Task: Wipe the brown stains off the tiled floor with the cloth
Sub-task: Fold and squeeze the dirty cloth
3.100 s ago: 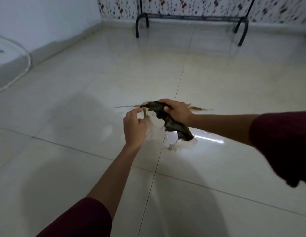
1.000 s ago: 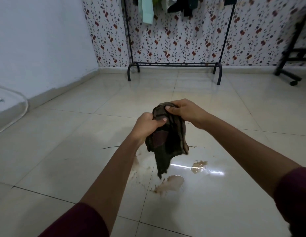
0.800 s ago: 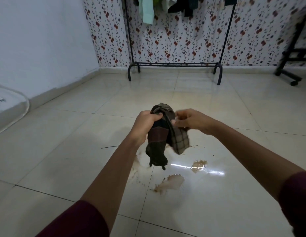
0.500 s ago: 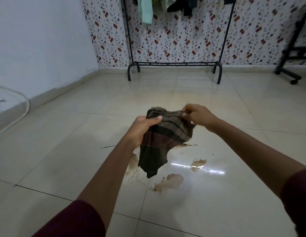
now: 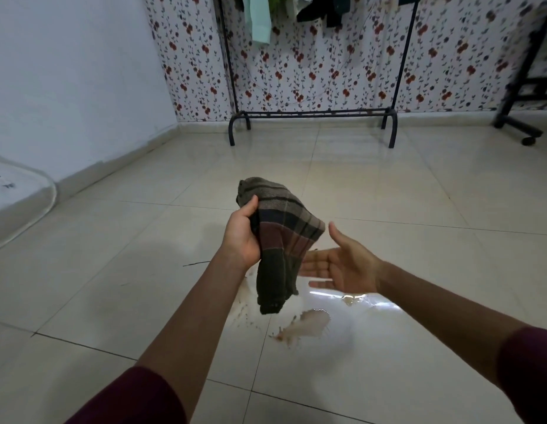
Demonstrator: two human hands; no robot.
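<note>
My left hand [image 5: 240, 232] grips a dark checked cloth [image 5: 279, 237] in the air above the floor, thumb over its upper fold, and the cloth's lower end hangs down. My right hand [image 5: 342, 266] is just right of the cloth, palm up with fingers straight, touching or nearly touching its hanging part. On the cream tiled floor [image 5: 419, 240] below lies a pale brown stain [image 5: 305, 327], a smaller wet brown patch [image 5: 353, 298] beside a bright reflection, and brown specks [image 5: 243, 307] under the cloth.
A black clothes rack [image 5: 312, 113] with hanging garments stands against the flowered wall at the back. A black wheeled chair base [image 5: 523, 130] is at the far right. A white rounded object [image 5: 18, 203] lies by the left wall.
My right hand has let go of the cloth and opened palm up beside it. The cloth, stretched between both hands half a second ago, now hangs bunched from my left hand alone.
</note>
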